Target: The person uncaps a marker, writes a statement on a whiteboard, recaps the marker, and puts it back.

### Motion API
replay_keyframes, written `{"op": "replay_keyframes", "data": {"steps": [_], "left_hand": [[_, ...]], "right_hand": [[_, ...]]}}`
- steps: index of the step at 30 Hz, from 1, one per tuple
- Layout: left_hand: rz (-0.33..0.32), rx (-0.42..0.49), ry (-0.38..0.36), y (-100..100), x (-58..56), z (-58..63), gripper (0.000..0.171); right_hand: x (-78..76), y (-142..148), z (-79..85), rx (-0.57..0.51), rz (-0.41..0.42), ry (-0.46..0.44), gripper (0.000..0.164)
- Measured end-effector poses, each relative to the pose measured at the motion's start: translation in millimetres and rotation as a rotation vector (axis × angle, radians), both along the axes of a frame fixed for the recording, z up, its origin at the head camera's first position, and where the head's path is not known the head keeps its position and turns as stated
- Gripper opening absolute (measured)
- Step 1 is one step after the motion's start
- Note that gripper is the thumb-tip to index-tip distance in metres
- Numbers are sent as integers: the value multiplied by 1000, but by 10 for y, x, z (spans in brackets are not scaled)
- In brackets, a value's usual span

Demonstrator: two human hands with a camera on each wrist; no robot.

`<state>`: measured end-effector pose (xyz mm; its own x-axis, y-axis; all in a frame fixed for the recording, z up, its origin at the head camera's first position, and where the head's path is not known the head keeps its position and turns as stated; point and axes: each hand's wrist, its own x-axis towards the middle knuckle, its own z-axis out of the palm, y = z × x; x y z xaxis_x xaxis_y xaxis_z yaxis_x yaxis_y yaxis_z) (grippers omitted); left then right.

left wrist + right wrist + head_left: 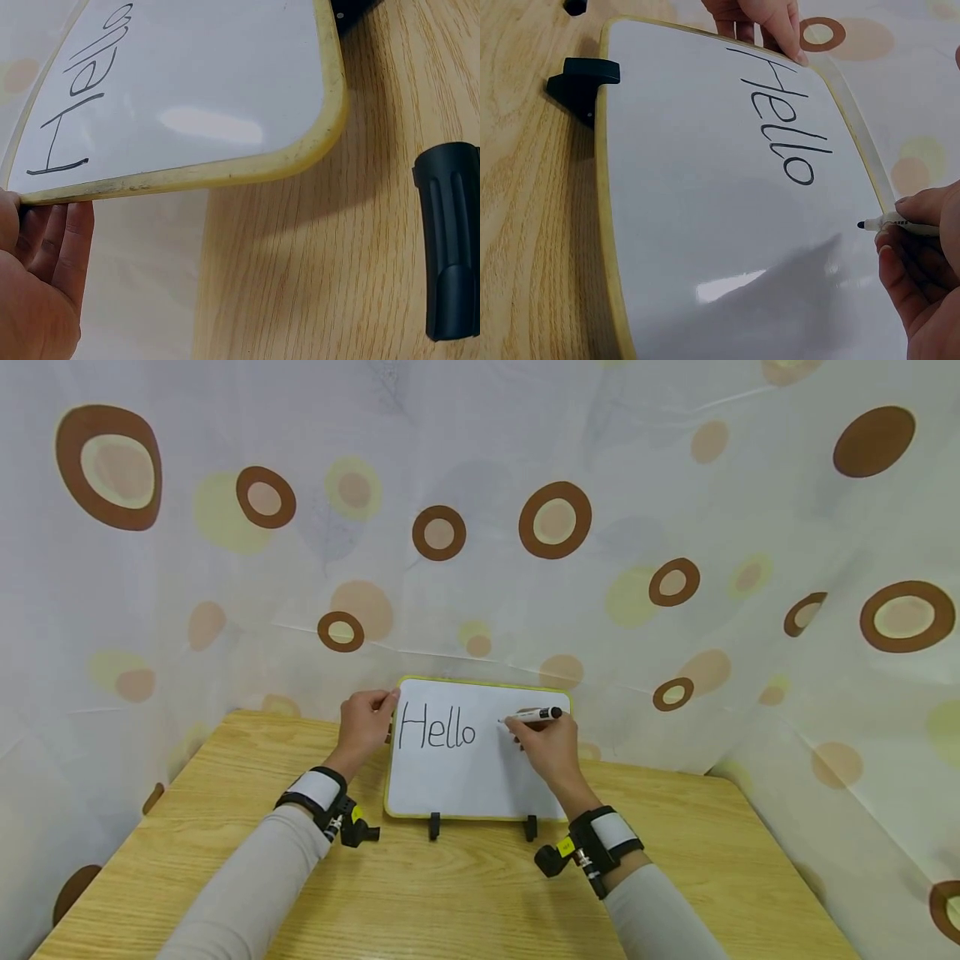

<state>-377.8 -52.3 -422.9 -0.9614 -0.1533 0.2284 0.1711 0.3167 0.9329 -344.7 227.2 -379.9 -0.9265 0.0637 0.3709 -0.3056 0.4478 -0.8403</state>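
Observation:
A small whiteboard (457, 785) with a yellow rim leans back on a stand, the black word "Hello" (437, 728) written on its upper left. My left hand (365, 722) grips the board's left edge near the top corner, thumb at the front and fingers behind, as the left wrist view shows of the hand (45, 262). Between thumb and fingers my right hand (551, 745) pinches a white marker (536, 715) with a black end. In the right wrist view the marker's dark tip (862, 225) points at the board, right of the word.
Two black stand hooks (434, 827) hold the board's lower edge on the wooden table (420, 902). Behind it hangs a pale sheet (480, 443) with brown and yellow ovals. Each wrist wears a strapped camera (360, 829).

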Motion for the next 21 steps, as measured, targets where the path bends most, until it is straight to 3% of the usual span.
{"op": "replay_keyframes", "data": {"steps": [21], "left_hand": [[2,-13,-16,-1,-17,5,37]], "right_hand": [[-103,-23,35,21,-17,6,12]]}}
